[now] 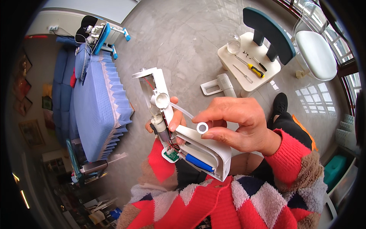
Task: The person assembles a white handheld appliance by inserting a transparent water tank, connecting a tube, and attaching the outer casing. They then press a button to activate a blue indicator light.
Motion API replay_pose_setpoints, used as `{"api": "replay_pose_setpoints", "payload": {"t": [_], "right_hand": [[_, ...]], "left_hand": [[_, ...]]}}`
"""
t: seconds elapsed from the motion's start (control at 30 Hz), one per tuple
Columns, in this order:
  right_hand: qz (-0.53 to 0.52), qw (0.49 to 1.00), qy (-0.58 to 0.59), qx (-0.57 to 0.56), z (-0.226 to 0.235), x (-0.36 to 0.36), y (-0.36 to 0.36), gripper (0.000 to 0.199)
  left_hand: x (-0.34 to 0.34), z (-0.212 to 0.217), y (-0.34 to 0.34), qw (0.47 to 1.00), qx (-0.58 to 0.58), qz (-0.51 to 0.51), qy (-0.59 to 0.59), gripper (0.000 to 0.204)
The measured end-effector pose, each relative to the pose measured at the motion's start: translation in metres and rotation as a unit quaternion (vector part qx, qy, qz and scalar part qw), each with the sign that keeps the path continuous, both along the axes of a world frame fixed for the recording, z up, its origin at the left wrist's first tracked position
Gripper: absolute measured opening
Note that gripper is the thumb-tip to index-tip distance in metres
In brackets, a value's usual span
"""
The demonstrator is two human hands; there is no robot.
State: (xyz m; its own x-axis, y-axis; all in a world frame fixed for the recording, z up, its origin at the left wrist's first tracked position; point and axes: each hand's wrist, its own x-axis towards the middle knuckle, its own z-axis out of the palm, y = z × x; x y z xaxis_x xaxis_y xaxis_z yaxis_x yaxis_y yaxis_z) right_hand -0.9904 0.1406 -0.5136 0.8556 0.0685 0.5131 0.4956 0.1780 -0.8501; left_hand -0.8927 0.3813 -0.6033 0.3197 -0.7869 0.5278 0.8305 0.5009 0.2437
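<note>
My left hand (176, 119) is closed around an opened white plastic housing (220, 146), tilted in front of my lap. Inside it sit a small motor pump (158, 123), a green circuit board (171, 154), thin wires and a blue cylindrical battery (199, 163). Between the thumb and fingers of my right hand (246, 121) is a small white round fitting (202, 128) with a grey centre. A translucent tube (182, 109) runs from the housing toward this fitting; my fingers hide where it ends. Part of my left hand is behind the housing.
A cream low chair (249, 40) with a dark backrest (267, 28) bears a glass jar (233, 46), a yellow-black screwdriver (256, 71), other slim tools and small dark screws. Beside it on the floor lies another white housing piece (223, 86). A blue-covered bed (93, 103) stands left.
</note>
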Motion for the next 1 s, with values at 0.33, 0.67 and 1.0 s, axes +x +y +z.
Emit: {"api": "replay_pose_setpoints", "payload": {"t": [0.33,0.67,1.0], "right_hand": [[-0.026,0.992,-0.119,-0.043,0.013,-0.013,0.009,0.025],[0.002,0.987,-0.159,-0.034,0.018,-0.021,0.017,0.026],[-0.050,0.999,0.011,-0.004,-0.004,-0.004,0.005,0.024]], "left_hand": [[-0.003,0.029,-0.001,0.998,-0.001,-0.047,-0.049,0.105],[-0.018,0.050,0.004,0.991,0.070,0.052,-0.103,0.065],[-0.001,0.022,0.008,0.993,0.066,0.087,-0.041,0.106]]}}
